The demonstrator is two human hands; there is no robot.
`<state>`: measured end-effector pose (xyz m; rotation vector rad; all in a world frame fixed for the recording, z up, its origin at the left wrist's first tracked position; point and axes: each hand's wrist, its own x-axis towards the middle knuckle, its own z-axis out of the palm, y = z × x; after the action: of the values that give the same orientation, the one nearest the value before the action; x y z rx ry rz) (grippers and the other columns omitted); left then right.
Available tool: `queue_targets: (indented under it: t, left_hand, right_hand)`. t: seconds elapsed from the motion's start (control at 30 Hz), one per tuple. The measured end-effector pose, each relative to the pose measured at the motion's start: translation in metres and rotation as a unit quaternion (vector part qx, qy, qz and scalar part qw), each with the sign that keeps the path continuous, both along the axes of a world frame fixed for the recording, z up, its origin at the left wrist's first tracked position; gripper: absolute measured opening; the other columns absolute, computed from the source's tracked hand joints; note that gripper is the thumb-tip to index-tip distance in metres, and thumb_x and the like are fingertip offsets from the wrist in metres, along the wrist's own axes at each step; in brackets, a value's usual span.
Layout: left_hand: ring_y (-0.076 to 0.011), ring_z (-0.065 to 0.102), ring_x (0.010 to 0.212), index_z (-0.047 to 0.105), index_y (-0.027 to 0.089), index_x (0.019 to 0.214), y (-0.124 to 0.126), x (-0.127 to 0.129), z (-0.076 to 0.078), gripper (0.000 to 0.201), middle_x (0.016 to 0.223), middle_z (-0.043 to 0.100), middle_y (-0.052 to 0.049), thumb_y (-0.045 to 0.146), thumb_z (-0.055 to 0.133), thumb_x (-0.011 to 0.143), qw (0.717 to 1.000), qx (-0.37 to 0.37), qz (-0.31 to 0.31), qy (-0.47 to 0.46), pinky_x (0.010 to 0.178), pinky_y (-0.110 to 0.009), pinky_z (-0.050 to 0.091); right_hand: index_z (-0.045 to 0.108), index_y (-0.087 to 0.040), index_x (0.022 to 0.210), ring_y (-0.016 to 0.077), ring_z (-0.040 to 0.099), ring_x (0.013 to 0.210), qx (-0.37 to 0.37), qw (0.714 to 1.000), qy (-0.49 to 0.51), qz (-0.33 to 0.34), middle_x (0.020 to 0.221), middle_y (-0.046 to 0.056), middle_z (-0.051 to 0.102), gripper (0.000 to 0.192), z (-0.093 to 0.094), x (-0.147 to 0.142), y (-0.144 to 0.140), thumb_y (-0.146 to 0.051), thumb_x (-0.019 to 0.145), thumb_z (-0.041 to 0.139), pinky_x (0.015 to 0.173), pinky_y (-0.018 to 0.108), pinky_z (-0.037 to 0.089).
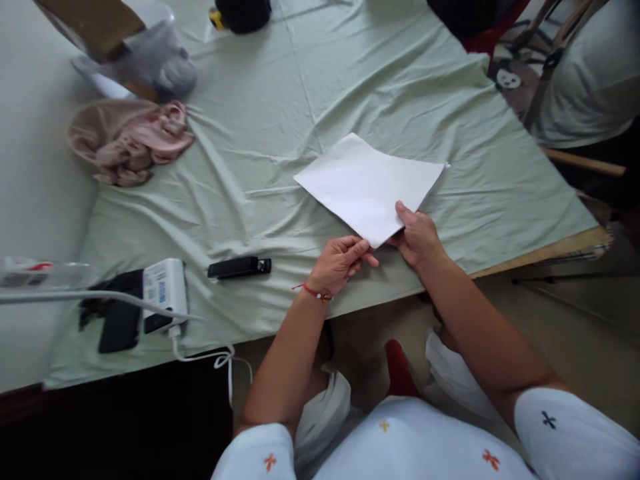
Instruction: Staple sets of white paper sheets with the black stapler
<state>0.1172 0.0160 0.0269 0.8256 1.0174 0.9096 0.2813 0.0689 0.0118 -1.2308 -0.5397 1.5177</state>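
Note:
A white sheet of paper (367, 183) lies flat on the pale green cloth of the table (280, 120), one corner pointing toward me. My right hand (417, 235) pinches that near corner, thumb on top. My left hand (341, 262), with a red thread bracelet at the wrist, has its curled fingertips touching the same corner from the left. A black stapler (239, 267) rests on the cloth to the left of my left hand, apart from it.
A white power adapter (164, 288) with a cable and a black item (117, 320) sit near the front left edge. Crumpled pink fabric (127, 139) and a clear bag with a cardboard box (127, 47) lie far left. Chairs (575, 73) stand at the right.

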Motion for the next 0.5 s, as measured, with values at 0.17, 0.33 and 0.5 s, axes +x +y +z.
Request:
queue_targets:
  t: [0.17,0.33,0.5]
  left_hand:
    - [-0.0025,0.035,0.039,0.076,0.013,0.080,0.0003,0.0030,-0.0026,0.052,0.066,0.078,-0.008,0.061,0.093,0.071,1.000,0.011,-0.006,-0.019,0.039,-0.021,0.019]
    - [-0.0029,0.037,0.041,0.075,0.014,0.082,-0.0025,0.0003,-0.0013,0.048,0.069,0.079,-0.009,0.059,0.089,0.078,0.998,0.028,-0.028,-0.040,0.041,-0.020,0.022]
    - [-0.0032,0.038,0.041,0.074,0.014,0.085,-0.0033,-0.0005,-0.0009,0.048,0.069,0.079,-0.009,0.060,0.087,0.080,0.997,0.046,-0.034,-0.043,0.042,-0.020,0.023]
  right_hand:
    - [0.064,-0.021,0.090,0.0162,0.065,0.063,-0.010,1.000,0.012,0.006,0.078,0.001,0.069,0.030,0.0025,0.0003,-0.0025,-0.045,0.085,0.081,0.041,0.025,0.050]
    - [0.067,-0.021,0.096,0.0176,0.066,0.066,-0.016,1.000,-0.025,0.002,0.079,0.001,0.071,0.026,0.0028,0.0022,-0.0021,-0.045,0.091,0.074,0.045,0.026,0.053]
    - [0.064,-0.019,0.093,0.0146,0.063,0.061,-0.038,0.999,-0.023,0.005,0.075,0.000,0.068,0.020,0.0096,0.0020,-0.0028,-0.038,0.096,0.071,0.043,0.023,0.048]
